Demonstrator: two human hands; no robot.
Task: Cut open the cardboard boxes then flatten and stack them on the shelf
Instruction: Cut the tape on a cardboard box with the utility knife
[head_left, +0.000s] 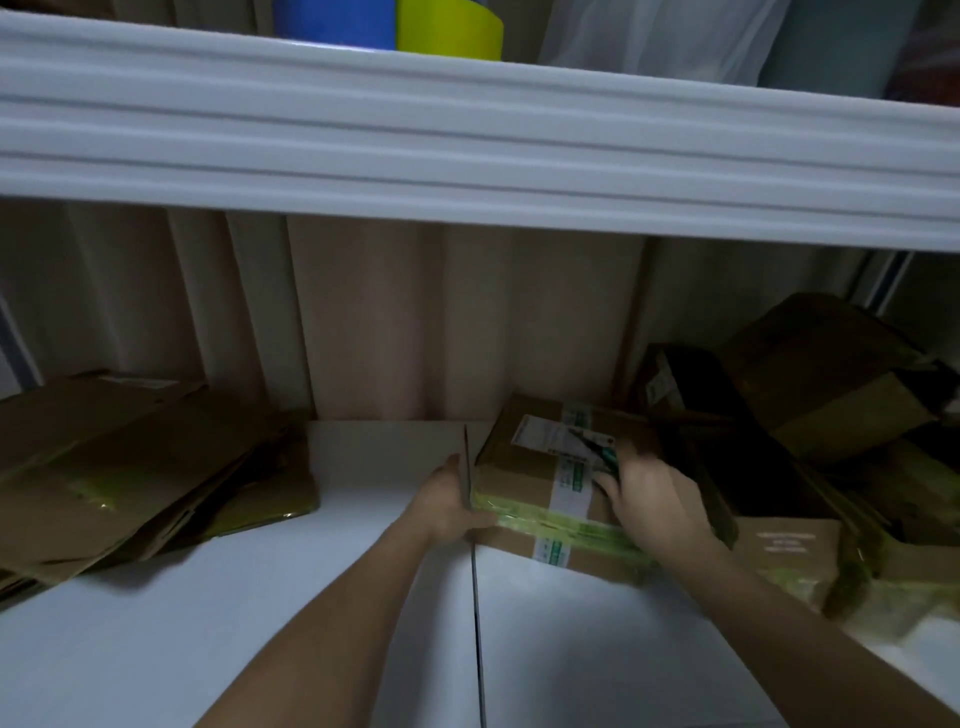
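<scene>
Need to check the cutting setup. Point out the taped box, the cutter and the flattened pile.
taped box (524, 465): head view, bare cardboard on its top face.
cutter (597, 449): head view, dark blade end above the right hand.
flattened pile (130, 467): head view, top sheet at the shelf's left.

The view is dim and soft, with a cool bluish cast. The brightest part is the white shelf edge (467, 135) across the top, lit from above and in front. Beneath it the recess falls into shade; the boxes at the right (831, 384) go nearly black. The lower shelf (260, 623) shows a pale sheen. The right hand (649, 493) is smeared by motion. Straight edges bow with wide-angle distortion.
</scene>
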